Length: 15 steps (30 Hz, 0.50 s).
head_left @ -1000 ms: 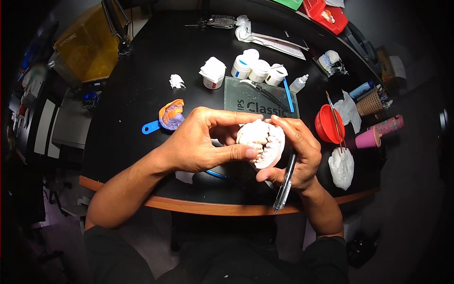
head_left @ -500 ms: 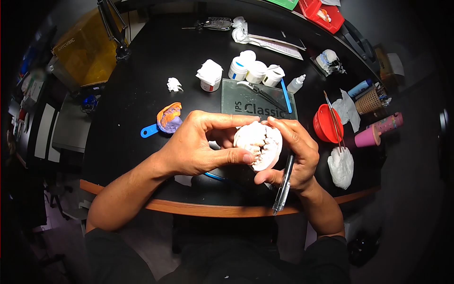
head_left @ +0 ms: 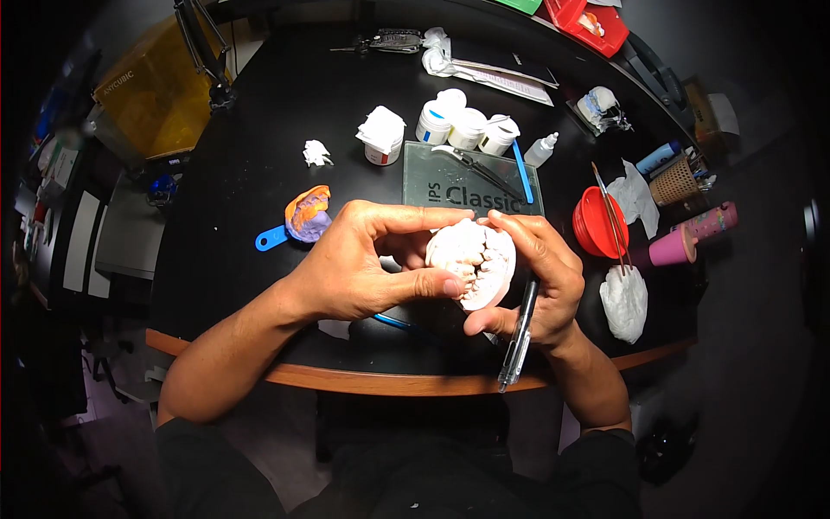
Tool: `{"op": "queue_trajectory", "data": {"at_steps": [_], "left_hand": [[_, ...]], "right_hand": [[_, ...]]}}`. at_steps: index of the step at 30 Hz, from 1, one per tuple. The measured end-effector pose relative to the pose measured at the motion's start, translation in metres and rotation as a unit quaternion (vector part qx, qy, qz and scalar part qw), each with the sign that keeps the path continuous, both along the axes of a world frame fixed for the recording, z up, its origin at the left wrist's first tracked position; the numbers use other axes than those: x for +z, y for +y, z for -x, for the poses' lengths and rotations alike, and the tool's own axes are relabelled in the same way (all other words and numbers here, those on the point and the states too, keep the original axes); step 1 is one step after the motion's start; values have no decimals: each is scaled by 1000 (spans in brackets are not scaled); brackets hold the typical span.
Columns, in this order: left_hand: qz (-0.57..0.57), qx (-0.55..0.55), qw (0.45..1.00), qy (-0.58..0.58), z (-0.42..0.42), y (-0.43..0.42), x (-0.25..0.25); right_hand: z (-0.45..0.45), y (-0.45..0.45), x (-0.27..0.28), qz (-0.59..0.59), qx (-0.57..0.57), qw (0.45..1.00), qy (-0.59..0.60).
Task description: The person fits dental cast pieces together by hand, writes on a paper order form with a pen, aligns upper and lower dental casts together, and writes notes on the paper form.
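Observation:
A pale plaster dental model [head_left: 491, 275], with rows of teeth showing, is held up between both hands above the desk's front part. My left hand [head_left: 367, 264] grips it from the left, thumb across the teeth and index finger along the top edge. On the right, my right hand [head_left: 543, 281] steadies the model with its fingertips and also holds a clear and black pen [head_left: 517, 346], which points down toward the desk edge. Behind the model lies a glass slab [head_left: 424, 177] marked "IPS Classic", with tweezers [head_left: 484, 169] and a blue stick [head_left: 523, 171] on it.
An orange and purple impression [head_left: 309, 214] lies left of my left hand. White jars [head_left: 434, 124] and a dropper bottle [head_left: 541, 150] stand behind the slab. To the right are a red bowl [head_left: 588, 227] with brushes across it, white tissue [head_left: 623, 307] and a pink cup [head_left: 673, 248].
The view has shifted slightly, so the desk items appear a little further left. Both hands keep nearly the same hold on the model.

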<state>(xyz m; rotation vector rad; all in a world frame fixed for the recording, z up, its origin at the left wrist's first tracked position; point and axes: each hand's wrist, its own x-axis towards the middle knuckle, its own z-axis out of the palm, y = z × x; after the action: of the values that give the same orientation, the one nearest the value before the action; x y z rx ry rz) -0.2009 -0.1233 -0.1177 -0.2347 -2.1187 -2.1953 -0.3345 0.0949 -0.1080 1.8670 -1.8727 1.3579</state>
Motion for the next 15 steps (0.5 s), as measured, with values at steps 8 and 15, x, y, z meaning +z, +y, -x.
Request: {"op": "queue_trajectory", "data": {"at_steps": [8,15], "left_hand": [[-8,-3,1000,2,1,-1,0],[-11,-3,1000,12,1,-1,1]], "right_hand": [[0,0,0,1,3,1000,-11],[-3,-2,1,8,11,1000,-26]]}}
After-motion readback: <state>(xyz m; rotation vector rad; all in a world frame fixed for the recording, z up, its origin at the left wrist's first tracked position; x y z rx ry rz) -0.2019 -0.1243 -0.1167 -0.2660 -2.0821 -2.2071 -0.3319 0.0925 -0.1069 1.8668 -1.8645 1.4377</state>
